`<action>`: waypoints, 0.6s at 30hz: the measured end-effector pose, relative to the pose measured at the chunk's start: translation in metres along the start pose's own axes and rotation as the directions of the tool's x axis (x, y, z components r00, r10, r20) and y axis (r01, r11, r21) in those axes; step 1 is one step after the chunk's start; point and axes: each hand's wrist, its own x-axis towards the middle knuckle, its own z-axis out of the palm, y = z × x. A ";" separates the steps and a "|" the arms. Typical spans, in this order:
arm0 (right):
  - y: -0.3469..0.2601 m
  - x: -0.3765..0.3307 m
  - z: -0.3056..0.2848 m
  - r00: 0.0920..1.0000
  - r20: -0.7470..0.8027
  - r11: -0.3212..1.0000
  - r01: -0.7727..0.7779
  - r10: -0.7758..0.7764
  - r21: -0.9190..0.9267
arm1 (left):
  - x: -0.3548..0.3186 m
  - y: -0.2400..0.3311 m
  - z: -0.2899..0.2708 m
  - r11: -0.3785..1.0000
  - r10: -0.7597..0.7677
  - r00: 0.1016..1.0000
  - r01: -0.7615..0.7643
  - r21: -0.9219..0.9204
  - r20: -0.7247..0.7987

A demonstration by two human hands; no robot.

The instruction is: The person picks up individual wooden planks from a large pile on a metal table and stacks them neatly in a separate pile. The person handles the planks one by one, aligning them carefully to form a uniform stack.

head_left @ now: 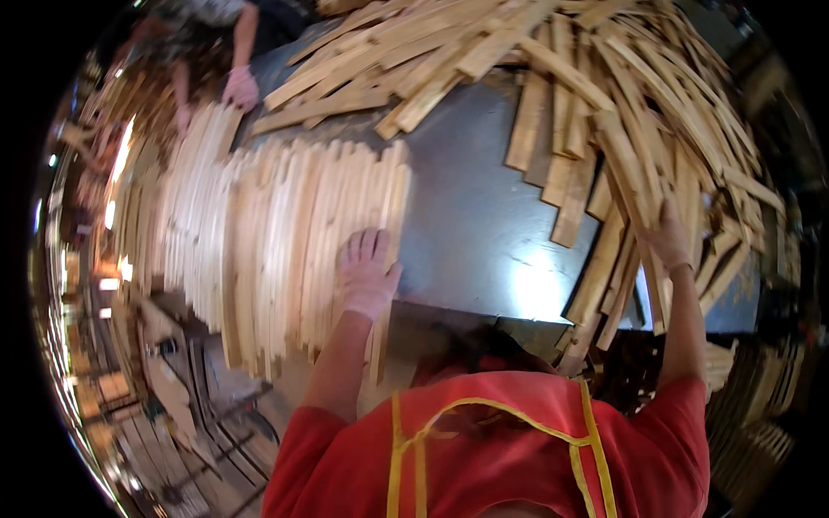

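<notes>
Left hand flat on slat stack; right hand seemingly grips a loose slat.

co-worker's gloved hand, steel table

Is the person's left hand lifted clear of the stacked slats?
No, the left hand lies flat on the stacked slats.

The person wears a red short-sleeved shirt with yellow straps over it, and a pale glove on the left hand
</notes>
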 end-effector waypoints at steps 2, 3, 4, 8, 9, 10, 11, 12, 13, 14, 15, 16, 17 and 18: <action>-0.016 -0.015 -0.009 0.996 0.083 0.954 -0.012 -0.013 0.299 | -0.003 0.002 0.002 1.000 -0.014 0.999 0.014 0.014 -0.029; -0.021 -0.025 -0.009 0.986 0.168 0.893 -0.061 -0.016 0.446 | -0.008 0.007 0.001 0.997 -0.063 0.998 0.062 0.053 0.024; -0.037 -0.045 -0.007 0.975 0.223 0.839 -0.116 -0.006 0.532 | -0.011 0.013 -0.004 0.991 -0.109 0.991 0.103 0.087 0.074; -0.071 -0.154 0.063 0.937 0.341 0.503 -0.256 -0.083 0.826 | -0.026 0.044 -0.029 0.989 -0.123 0.955 0.097 0.108 0.271; -0.073 -0.173 0.096 0.924 0.377 0.465 -0.308 -0.063 0.830 | -0.036 0.044 -0.010 0.988 -0.067 0.979 0.039 0.148 0.191; -0.089 -0.197 0.122 0.887 0.457 0.367 -0.403 -0.070 0.838 | -0.055 0.039 0.026 0.980 -0.020 0.993 -0.004 0.198 0.120; -0.101 -0.214 0.145 0.844 0.531 0.264 -0.497 -0.075 0.827 | -0.068 0.035 0.047 0.967 0.042 0.998 -0.053 0.250 0.052; -0.104 -0.216 0.165 0.830 0.553 0.276 -0.515 -0.078 0.811 | -0.067 0.037 0.040 0.985 0.063 0.996 -0.073 0.159 0.070; -0.108 -0.216 0.186 0.815 0.573 0.300 -0.528 -0.085 0.795 | -0.064 0.037 0.026 0.995 0.076 0.994 -0.081 0.060 0.080; -0.109 -0.212 0.205 0.811 0.585 0.376 -0.535 -0.023 0.756 | -0.062 0.036 0.010 0.996 0.088 0.993 -0.086 -0.037 0.082; -0.131 -0.210 0.202 0.809 0.588 0.357 -0.541 -0.030 0.762 | -0.065 0.032 -0.002 0.991 0.052 0.997 -0.044 -0.126 0.059; -0.169 -0.208 0.191 0.802 0.596 0.336 -0.550 -0.042 0.764 | -0.070 0.026 -0.015 0.978 0.007 0.999 0.001 -0.210 0.039; -0.199 -0.207 0.188 0.798 0.600 0.305 -0.561 -0.047 0.770 | -0.075 0.016 -0.029 0.956 -0.024 1.000 0.029 -0.291 0.020; -0.212 -0.201 0.199 0.806 0.580 0.305 -0.527 -0.115 0.793 | -0.079 0.003 -0.042 0.928 -0.085 0.995 0.060 -0.368 -0.053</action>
